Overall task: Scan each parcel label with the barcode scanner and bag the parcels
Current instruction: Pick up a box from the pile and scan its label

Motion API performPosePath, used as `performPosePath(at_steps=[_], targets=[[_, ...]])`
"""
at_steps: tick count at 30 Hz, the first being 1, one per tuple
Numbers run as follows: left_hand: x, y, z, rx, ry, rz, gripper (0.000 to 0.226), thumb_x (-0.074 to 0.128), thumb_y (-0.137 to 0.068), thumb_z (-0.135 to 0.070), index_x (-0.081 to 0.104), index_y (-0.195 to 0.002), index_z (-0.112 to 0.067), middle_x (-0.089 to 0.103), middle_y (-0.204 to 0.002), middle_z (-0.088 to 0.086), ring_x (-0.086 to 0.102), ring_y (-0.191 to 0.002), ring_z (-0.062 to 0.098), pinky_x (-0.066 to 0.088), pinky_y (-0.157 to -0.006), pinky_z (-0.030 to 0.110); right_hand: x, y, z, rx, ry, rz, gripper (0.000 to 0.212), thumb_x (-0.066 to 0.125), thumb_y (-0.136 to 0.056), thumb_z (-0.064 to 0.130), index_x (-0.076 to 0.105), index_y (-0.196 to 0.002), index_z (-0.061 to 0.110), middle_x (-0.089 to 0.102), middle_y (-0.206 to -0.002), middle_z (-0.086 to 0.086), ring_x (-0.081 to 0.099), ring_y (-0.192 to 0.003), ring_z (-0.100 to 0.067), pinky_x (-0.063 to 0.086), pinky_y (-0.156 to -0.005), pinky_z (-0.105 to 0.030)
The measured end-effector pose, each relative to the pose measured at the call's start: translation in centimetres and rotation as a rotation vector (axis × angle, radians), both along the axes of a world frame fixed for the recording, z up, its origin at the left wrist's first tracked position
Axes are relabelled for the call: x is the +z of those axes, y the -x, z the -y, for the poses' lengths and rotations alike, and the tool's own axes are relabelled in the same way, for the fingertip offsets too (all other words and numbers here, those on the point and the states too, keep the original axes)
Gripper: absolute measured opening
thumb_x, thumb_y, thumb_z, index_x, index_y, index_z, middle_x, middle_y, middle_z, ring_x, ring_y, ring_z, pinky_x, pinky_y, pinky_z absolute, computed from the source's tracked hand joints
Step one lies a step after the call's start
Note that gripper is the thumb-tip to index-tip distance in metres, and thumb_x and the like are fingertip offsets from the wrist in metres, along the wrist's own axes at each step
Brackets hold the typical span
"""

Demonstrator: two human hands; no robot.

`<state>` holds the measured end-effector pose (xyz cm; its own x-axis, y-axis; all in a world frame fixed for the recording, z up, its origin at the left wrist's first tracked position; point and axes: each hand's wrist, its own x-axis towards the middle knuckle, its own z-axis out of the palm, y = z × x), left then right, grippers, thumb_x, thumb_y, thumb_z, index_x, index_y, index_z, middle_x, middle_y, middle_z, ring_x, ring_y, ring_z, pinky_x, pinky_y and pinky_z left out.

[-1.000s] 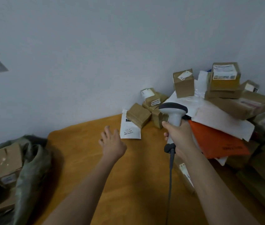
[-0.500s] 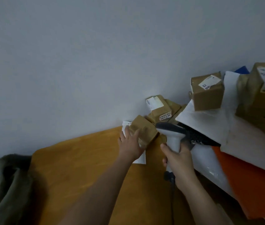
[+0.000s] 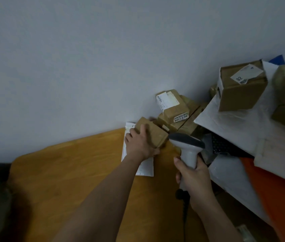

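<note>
A plain brown cardboard parcel lies tilted at the back of the wooden surface, partly on a white mailer by the wall, with no label showing on its visible faces. The left hand has its grip closed over the parcel's near left end, fingers across the top, while the right hand grips the handle of the grey-and-white barcode scanner just beside it. The stacked boxes and the orange mailer on the right are cut off by the edge, and the scanner's window cannot be seen.
</note>
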<state>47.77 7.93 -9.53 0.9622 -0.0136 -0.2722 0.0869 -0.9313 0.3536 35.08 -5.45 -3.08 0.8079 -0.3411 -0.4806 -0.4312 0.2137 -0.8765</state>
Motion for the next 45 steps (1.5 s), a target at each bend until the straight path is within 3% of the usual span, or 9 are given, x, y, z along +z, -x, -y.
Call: performPosePath(at_steps=[3, 8, 12, 15, 21, 26, 33, 41, 45], targets=[[0.3, 1.9, -1.6, 0.123, 0.171, -0.042, 0.090, 0.079, -0.065, -0.050, 0.024, -0.133, -0.025, 0.033, -0.132, 0.013, 0.031, -0.126, 0.035, 0.036, -0.100, 0.044, 0.6, 0.5, 0.1, -0.027, -0.011, 0.005, 0.015, 0.069, -0.089, 0.015, 0.062, -0.101, 0.021, 0.058, -0.079, -0.004, 0.053, -0.062, -0.013, 0.047, -0.058, -0.027], [4.2, 7.7, -4.0, 0.494, 1.008, -0.240, 0.068, 0.070, -0.081, -0.047, 0.029, -0.132, -0.031, 0.052, -0.130, 0.010, 0.057, -0.111, 0.026, 0.053, -0.078, 0.034, 2.8, 2.6, -0.4, -0.060, -0.064, 0.036, 0.016, 0.069, -0.089, 0.013, 0.062, -0.102, 0.020, 0.059, -0.083, -0.004, 0.053, -0.062, -0.015, 0.047, -0.058, -0.028], [8.2, 12.4, -5.5, 0.531, 1.552, -0.529, 0.065, 0.050, -0.085, -0.062, 0.053, -0.133, -0.018, 0.055, -0.132, 0.020, 0.055, -0.117, 0.041, 0.043, -0.099, 0.051, 5.7, 5.2, -1.0, -0.056, -0.091, 0.099, 0.023, 0.071, -0.089, 0.019, 0.060, -0.110, 0.021, 0.060, -0.090, -0.005, 0.055, -0.068, -0.016, 0.048, -0.060, -0.028], [10.8, 15.5, -5.9, 0.445, 1.782, -0.629, 0.074, 0.039, -0.088, -0.068, 0.049, -0.139, -0.016, 0.052, -0.136, 0.028, 0.047, -0.124, 0.053, 0.035, -0.107, 0.060, 8.1, 7.4, -1.1, -0.073, -0.090, 0.162, 0.032, 0.072, -0.087, 0.027, 0.058, -0.115, 0.021, 0.064, -0.097, -0.005, 0.057, -0.070, -0.014, 0.048, -0.058, -0.025], [14.6, 20.4, -5.4, 0.375, 1.753, -0.597, 0.059, 0.031, -0.098, -0.054, 0.050, -0.139, -0.016, 0.052, -0.137, 0.026, 0.049, -0.123, 0.052, 0.030, -0.108, 0.066, 11.5, 11.5, -0.7, -0.056, -0.050, 0.270, 0.037, 0.076, -0.083, 0.025, 0.061, -0.114, 0.010, 0.069, -0.082, -0.001, 0.059, -0.054, -0.002, 0.047, -0.048, -0.016], [16.6, 22.6, -6.0, 0.454, 1.574, -0.346, 0.038, 0.037, -0.101, -0.015, 0.053, -0.135, -0.012, 0.065, -0.121, 0.019, 0.063, -0.111, 0.033, 0.052, -0.094, 0.051, 13.0, 14.0, 0.5, -0.025, 0.087, 0.337, 0.042, 0.074, -0.083, 0.004, 0.058, -0.121, 0.013, 0.073, -0.102, 0.001, 0.064, -0.060, 0.001, 0.048, -0.050, -0.013], [21.6, 25.3, -5.8, 0.282, 1.247, -0.229, 0.087, 0.050, -0.072, -0.078, 0.060, -0.128, -0.012, 0.068, -0.117, 0.013, 0.062, -0.112, 0.029, 0.054, -0.085, 0.038, 14.4, 16.0, 1.1, 0.003, 0.200, 0.362, 0.047, 0.073, -0.082, 0.000, 0.054, -0.123, 0.013, 0.069, -0.108, -0.005, 0.067, -0.083, -0.016, 0.051, -0.059, -0.023], [23.7, 27.5, -6.4, 0.143, 1.280, -0.399, 0.066, 0.067, -0.073, -0.062, 0.063, -0.125, -0.022, 0.065, -0.124, 0.013, 0.060, -0.117, 0.033, 0.053, -0.086, 0.058, 16.4, 16.7, 1.0, 0.027, 0.286, 0.407, 0.042, 0.071, -0.086, 0.006, 0.052, -0.122, 0.015, 0.066, -0.103, -0.004, 0.065, -0.081, -0.012, 0.050, -0.059, -0.022], [23.6, 28.6, -5.4, 0.117, 1.256, -0.499, 0.075, 0.079, -0.071, -0.038, 0.052, -0.132, -0.002, 0.067, -0.117, 0.022, 0.069, -0.098, 0.031, 0.061, -0.074, 0.040, 16.2, 16.8, 0.3, 0.045, 0.361, 0.400, 0.037, 0.074, -0.084, 0.016, 0.054, -0.115, 0.015, 0.066, -0.098, -0.005, 0.067, -0.082, -0.013, 0.053, -0.062, -0.025]])
